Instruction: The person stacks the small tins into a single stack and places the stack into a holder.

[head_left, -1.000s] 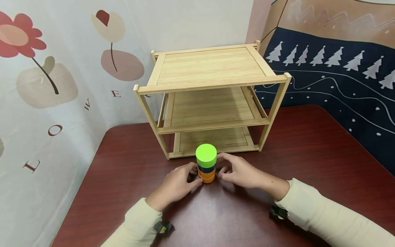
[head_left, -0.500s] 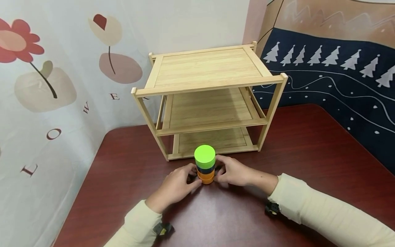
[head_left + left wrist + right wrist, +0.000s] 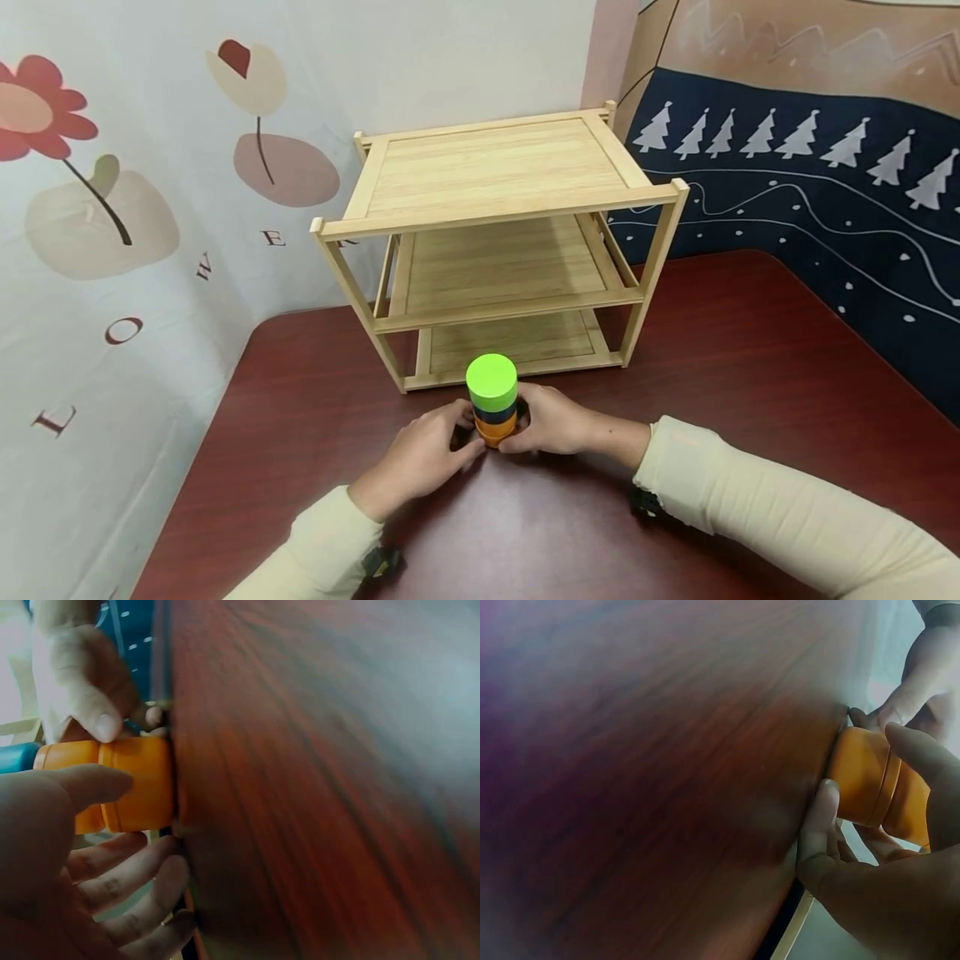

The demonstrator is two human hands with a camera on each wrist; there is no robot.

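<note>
An upright cylindrical stack of cup-like pieces (image 3: pixel 492 385) stands on the table, bright green on top, dark blue in the middle and orange below. My left hand (image 3: pixel 422 447) is at its left side, thumb and fingers curled about the orange base. From the right, my right hand (image 3: pixel 557 422) grips the same lower part, its thumb across the front. A raised ring runs round the orange piece (image 3: pixel 146 776) in the left wrist view, where both thumbs lie against it. In the right wrist view both hands surround the orange piece (image 3: pixel 861 774).
A three-tier wooden shelf (image 3: pixel 495 312) stands close behind the stack. The red-brown table (image 3: pixel 720 333) reaches out to both sides. Behind it hang a flower-printed curtain (image 3: pixel 165 167) and a dark tree-printed cloth (image 3: pixel 750 200).
My right hand has moved left and closed in on the stack's orange part. The left hand keeps its place beside the stack. The view has shifted slightly.
</note>
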